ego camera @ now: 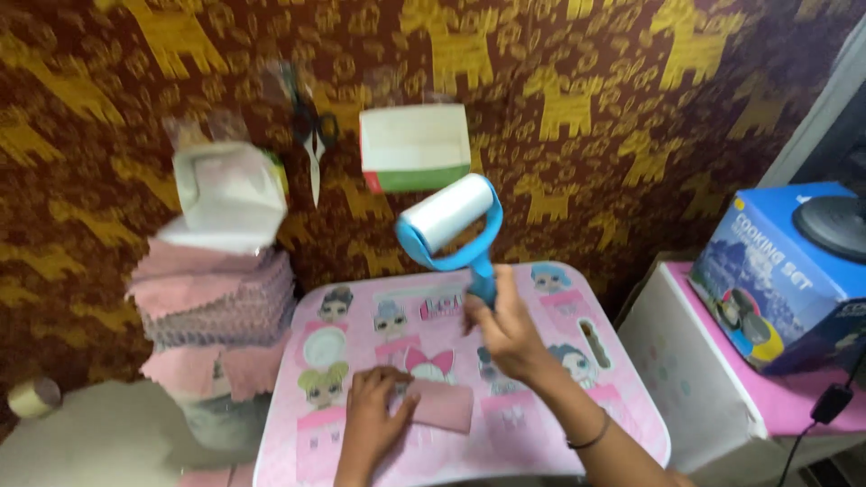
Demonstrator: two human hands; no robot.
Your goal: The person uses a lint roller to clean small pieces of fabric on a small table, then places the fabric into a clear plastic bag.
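Head view: the right hand (507,329) is clenched round the handle of a blue lint roller with a white sticky drum (449,225), held up w/ drum off the cloth, above the far edge of the small pink cartoon-print table (622,397). The left hand (374,415) presses flat, fingers released, on a folded pink cloth (442,406) near the table's front edge, approx. mid-table. Rolling looks not yet underway on this piece; a stack of pink cloths (216,307) sits off the left edge.

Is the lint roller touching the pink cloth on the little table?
No. The right hand holds the lint roller raised in the air, well above the pink cloth under the left hand.
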